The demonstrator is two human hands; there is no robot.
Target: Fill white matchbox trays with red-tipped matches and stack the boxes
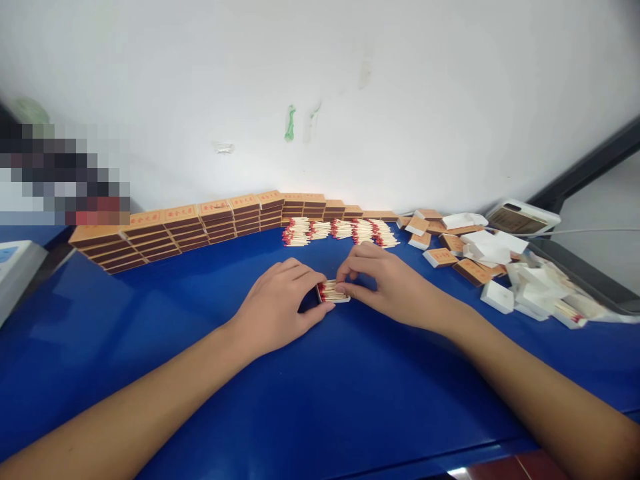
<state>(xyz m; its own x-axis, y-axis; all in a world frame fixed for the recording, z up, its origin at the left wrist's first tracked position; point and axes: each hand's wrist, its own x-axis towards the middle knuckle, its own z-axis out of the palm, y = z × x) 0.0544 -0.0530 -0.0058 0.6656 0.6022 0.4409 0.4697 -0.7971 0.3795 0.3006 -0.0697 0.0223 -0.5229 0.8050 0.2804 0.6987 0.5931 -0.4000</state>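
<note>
A small white matchbox tray lies on the blue table, filled with red-headed matches. My left hand grips the tray's left end between thumb and fingers. Over the tray's right end, my right hand has its thumb and fingertips pinched together at the matches; whether a single match is between them is hidden. Just beyond my hands, loose matches lie in several small piles along the table.
Stacked closed matchboxes line the wall from left to centre. At right lie loose matchbox sleeves and white trays, some jumbled together. Behind them are a white device and a dark tray. A white box-shaped object stands far left.
</note>
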